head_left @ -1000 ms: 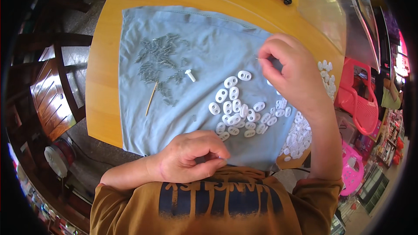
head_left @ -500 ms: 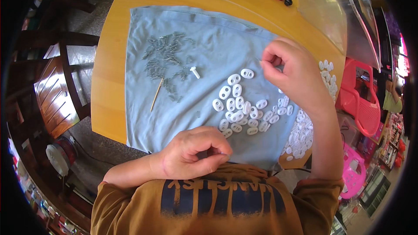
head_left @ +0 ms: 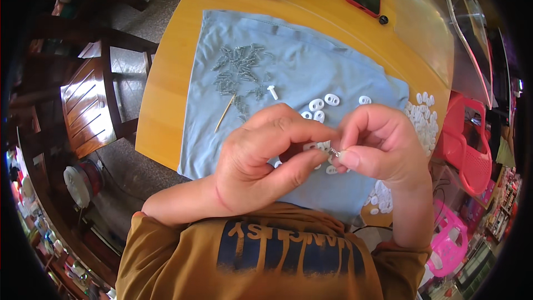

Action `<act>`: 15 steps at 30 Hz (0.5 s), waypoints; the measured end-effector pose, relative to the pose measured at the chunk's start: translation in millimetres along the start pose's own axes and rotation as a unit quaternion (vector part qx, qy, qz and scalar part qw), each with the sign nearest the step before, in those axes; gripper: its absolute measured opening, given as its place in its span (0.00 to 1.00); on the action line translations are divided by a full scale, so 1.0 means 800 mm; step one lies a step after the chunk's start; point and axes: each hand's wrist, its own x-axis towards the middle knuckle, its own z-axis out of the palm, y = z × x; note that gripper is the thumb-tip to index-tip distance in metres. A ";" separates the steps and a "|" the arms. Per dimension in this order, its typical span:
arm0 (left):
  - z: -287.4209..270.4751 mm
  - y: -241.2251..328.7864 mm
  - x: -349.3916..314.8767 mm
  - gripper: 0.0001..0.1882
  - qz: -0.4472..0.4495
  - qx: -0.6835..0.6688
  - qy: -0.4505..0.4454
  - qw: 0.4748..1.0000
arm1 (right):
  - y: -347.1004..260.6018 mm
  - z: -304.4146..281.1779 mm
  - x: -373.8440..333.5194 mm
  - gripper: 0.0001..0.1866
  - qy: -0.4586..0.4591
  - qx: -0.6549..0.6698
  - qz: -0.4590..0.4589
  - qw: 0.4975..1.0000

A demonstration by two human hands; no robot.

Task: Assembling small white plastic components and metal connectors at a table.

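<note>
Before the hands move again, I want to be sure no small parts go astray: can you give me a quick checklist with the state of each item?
1. Small metal spring pinched at the fingertips of both hands: ok.
2. Left hand and right hand meet above the blue cloth: ok.
3. White oval pieces all on the cloth: not ok, some lie past its right edge.
4. Pile of springs on the cloth: ok.
5. White piece held too: cannot tell, fingers cover it.
</note>
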 end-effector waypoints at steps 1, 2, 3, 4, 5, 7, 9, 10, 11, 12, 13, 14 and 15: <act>0.001 0.002 0.000 0.11 -0.001 0.000 0.001 1.000 | -0.001 0.001 0.000 0.05 -0.001 0.020 0.022 1.000; 0.001 -0.001 0.000 0.11 0.000 0.001 0.002 1.000 | 0.000 0.001 0.000 0.05 -0.001 0.020 0.020 1.000; 0.002 -0.008 0.000 0.11 0.042 0.016 -0.007 0.999 | 0.001 0.000 0.000 0.05 -0.009 0.026 0.030 0.999; 0.003 -0.011 0.000 0.12 0.084 0.031 -0.015 0.996 | 0.002 0.000 0.000 0.05 -0.018 0.033 0.040 0.998; 0.003 -0.010 0.000 0.12 0.085 0.032 -0.015 0.996 | 0.004 -0.001 0.001 0.05 -0.018 0.033 0.039 0.999; 0.005 -0.008 -0.003 0.12 0.045 0.024 0.001 0.999 | 0.007 -0.001 0.002 0.05 -0.027 0.051 0.042 0.997; 0.004 -0.008 -0.003 0.11 0.053 0.028 -0.001 0.998 | 0.009 -0.002 0.003 0.06 -0.034 0.055 0.042 0.997; 0.004 -0.009 -0.003 0.10 0.061 0.031 -0.002 0.998 | 0.010 -0.002 0.003 0.06 -0.041 0.059 0.042 0.997; 0.003 -0.009 -0.003 0.10 0.061 0.031 -0.002 0.998 | 0.012 -0.002 0.004 0.06 -0.041 0.059 0.041 0.997; 0.003 -0.009 -0.004 0.09 0.042 0.009 -0.001 0.999 | 0.014 -0.002 0.004 0.06 -0.042 0.068 0.037 0.996; 0.002 -0.009 -0.005 0.09 0.023 -0.014 -0.001 1.000 | 0.015 -0.001 0.003 0.07 -0.044 0.077 0.034 0.996; 0.001 -0.010 -0.006 0.09 0.023 -0.014 -0.001 1.000 | 0.015 0.000 0.003 0.07 -0.044 0.077 0.033 0.996; 0.001 -0.012 -0.007 0.08 0.015 -0.021 0.000 1.000 | 0.014 0.002 0.002 0.07 -0.041 0.072 0.032 0.996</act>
